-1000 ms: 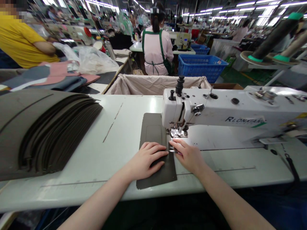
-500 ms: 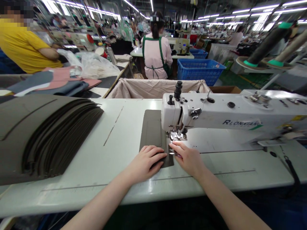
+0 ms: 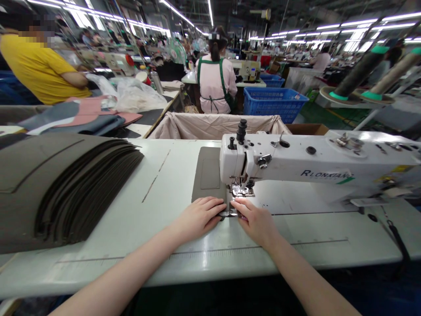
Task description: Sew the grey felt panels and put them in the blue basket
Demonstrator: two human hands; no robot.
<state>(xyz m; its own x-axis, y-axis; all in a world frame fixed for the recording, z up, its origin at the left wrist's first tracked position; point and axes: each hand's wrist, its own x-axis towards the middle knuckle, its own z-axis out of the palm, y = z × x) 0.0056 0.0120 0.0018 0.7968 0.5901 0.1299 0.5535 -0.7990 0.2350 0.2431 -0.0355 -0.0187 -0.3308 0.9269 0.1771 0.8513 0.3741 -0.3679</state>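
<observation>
A dark grey-brown fabric panel (image 3: 208, 175) lies flat on the white sewing table (image 3: 164, 228), running away from me under the presser foot (image 3: 241, 191) of a white sewing machine (image 3: 312, 169). My left hand (image 3: 197, 216) presses flat on the panel's near end, fingers together. My right hand (image 3: 256, 221) rests just right of the panel's near right edge, fingertips close below the presser foot and pinching a small metal tool. Only a short strip of panel shows on my side of the foot.
A fanned stack of similar dark panels (image 3: 66, 188) covers the table's left. A beige cloth-lined bin (image 3: 213, 125) stands behind the table. Blue crates (image 3: 272, 101), a person in a pink top with a green apron (image 3: 215, 79) and a person in yellow (image 3: 42, 70) are further back.
The panel has fed away from me under the presser foot; its near end, once at the table's front edge, now lies beneath my hands. Both hands have shifted slightly forward with it.
</observation>
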